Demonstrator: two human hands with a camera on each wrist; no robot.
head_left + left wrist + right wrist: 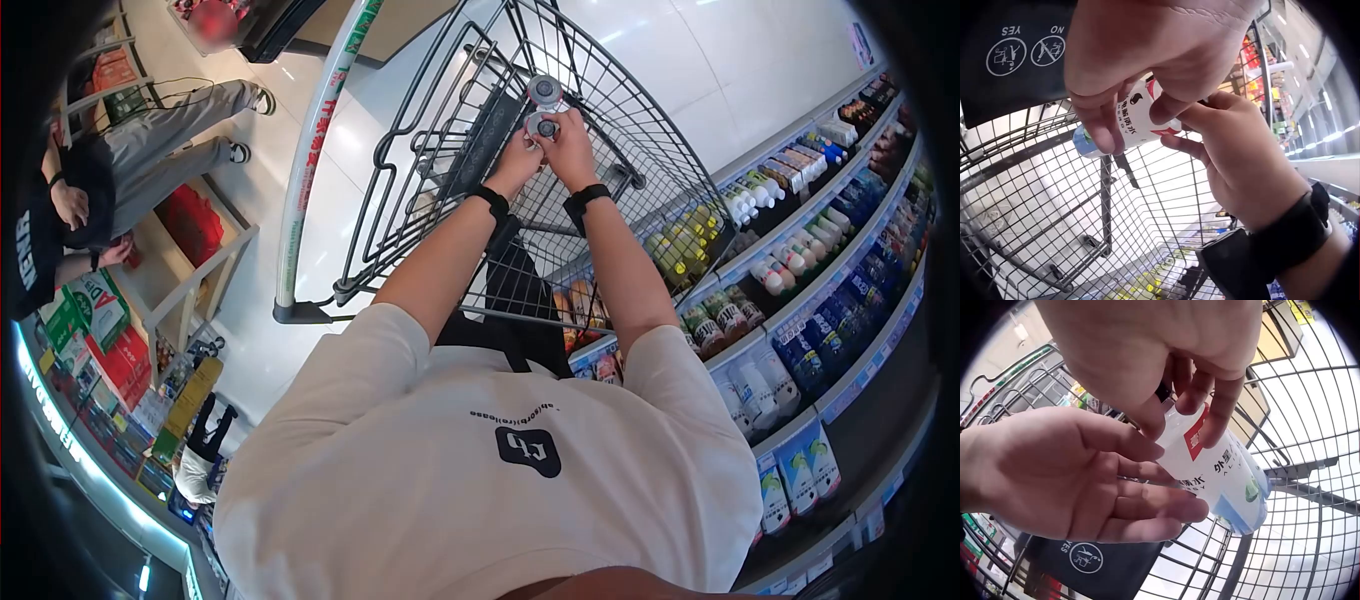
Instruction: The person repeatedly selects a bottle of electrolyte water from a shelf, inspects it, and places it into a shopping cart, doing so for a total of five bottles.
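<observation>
A white plastic bottle [1141, 122] with a red-and-black label and a pale blue base is held over a wire shopping cart [640, 150]. My left hand [1135, 125] grips its body from above, fingers and thumb curled round it. My right hand [1179, 428] pinches the bottle [1222, 469] near its neck. In the head view both hands, left [518, 155] and right [572, 150], meet at the bottle's grey cap [545, 127]. A second similar cap [545, 90] shows just beyond them. Black bands sit on both wrists.
The cart's white-and-green handle [318, 140] runs to my left, and a black child-seat flap [1016, 50] bears YES/NO pictograms. Store shelves [810, 250] packed with bottles line the right. At the left a person in black [60, 220] is beside low wooden racks.
</observation>
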